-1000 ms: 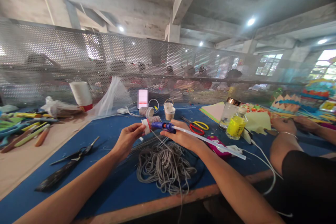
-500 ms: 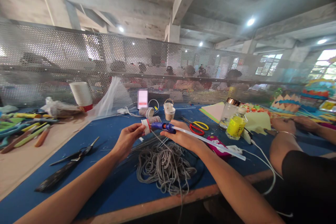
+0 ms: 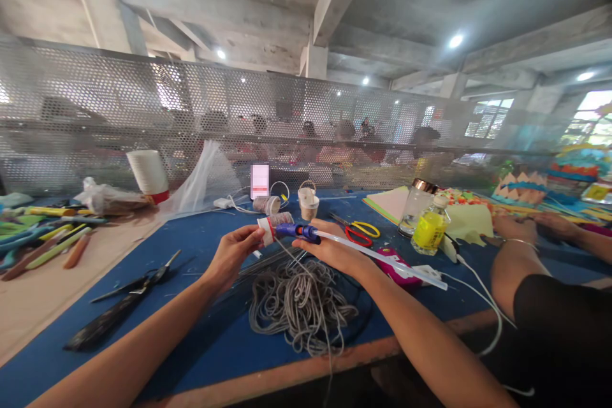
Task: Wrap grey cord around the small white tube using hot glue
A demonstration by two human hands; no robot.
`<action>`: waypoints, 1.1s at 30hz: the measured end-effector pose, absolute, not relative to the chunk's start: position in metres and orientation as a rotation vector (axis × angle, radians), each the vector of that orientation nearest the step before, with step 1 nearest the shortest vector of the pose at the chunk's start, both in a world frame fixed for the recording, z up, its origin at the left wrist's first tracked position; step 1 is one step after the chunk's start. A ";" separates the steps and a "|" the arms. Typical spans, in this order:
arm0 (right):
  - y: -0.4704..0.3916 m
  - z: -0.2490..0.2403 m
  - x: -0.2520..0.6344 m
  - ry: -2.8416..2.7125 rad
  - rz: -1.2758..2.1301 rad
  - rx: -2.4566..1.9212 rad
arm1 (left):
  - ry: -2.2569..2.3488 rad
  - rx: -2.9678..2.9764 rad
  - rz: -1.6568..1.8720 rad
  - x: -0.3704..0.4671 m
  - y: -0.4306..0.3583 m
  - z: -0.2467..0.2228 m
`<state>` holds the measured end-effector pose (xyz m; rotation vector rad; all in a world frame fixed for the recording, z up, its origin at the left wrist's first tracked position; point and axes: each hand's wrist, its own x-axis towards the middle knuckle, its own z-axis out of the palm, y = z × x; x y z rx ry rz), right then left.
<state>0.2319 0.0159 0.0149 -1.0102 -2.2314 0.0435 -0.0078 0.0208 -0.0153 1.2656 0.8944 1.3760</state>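
Observation:
Tilted on its side, a white paper cup with a red band is pinched in my left hand. Grey cord wraps around part of it. My right hand is closed around a blue glue gun, its tip at the cup's red band. A long clear glue stick sticks out of the gun's back end. From the cup, a strand of grey cord runs down to a loose heap of grey cord below my hands.
Black scissors lie left; red-and-yellow scissors lie right of centre. Behind stand a small cord-wrapped bucket, a phone and stacked paper cups. A yellow bottle and a co-worker's arm are at right.

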 end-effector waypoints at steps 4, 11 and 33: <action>0.015 0.015 0.232 -2.226 0.044 -1.017 | 0.910 1.262 1.383 -0.007 0.020 -0.015; 0.015 0.017 0.232 -2.238 0.070 -1.038 | 0.925 1.255 1.394 -0.006 0.019 -0.014; 0.011 0.018 0.231 -2.227 0.102 -1.069 | 0.917 1.247 1.408 -0.008 0.021 -0.014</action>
